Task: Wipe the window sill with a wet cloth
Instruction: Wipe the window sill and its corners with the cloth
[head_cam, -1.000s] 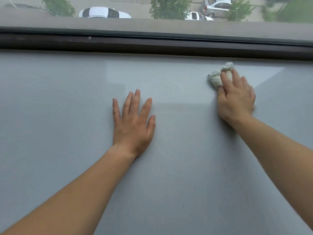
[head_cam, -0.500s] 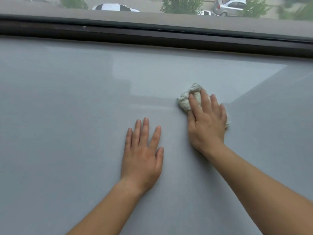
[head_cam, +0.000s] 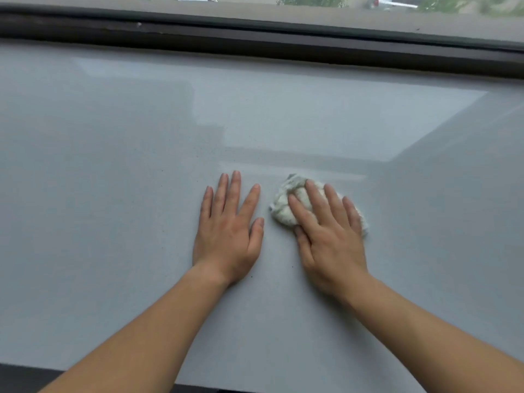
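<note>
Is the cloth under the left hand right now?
No, the cloth is pressed under the right hand, while the left hand rests flat on the bare window sill beside it.

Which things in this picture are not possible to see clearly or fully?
Head view, cloth: most of it lies under the right hand; its full shape is hidden.
Head view, window sill: both ends are cut off by the side edges; the left hand covers a patch.
Head view, cars outside: cut off by the top edge and blurred.
Cloth's wetness: cannot tell.
</note>
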